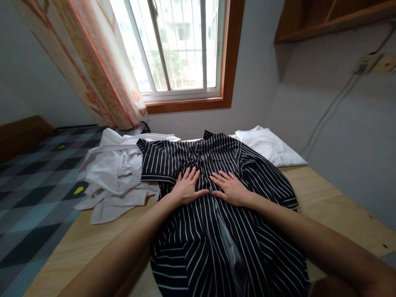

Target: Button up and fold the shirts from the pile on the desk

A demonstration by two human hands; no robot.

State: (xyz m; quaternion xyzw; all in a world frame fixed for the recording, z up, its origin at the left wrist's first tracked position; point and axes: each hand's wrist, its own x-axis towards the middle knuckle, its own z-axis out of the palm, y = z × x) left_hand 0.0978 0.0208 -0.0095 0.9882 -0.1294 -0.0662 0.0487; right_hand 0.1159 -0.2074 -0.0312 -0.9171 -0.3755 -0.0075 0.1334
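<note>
A black shirt with white stripes (198, 231) lies spread over the wooden table, its collar toward the window and its lower part near me. My left hand (189, 187) rests flat on the middle of the shirt, fingers spread. Beside it my right hand (230, 189) also presses flat on the cloth, fingers apart and pointing left and away. A narrow gap separates the two hands. Below them the front of the shirt parts in a long slit. Its short sleeves stretch out to the left and right, with creases across the chest.
Rumpled white clothing (114, 169) is heaped at the table's left side. A folded white garment (269, 144) lies at the back right of the wooden table (334, 202). On the left is a bed with a checked cover (37, 181). A curtain (102, 62) hangs by the window (182, 53).
</note>
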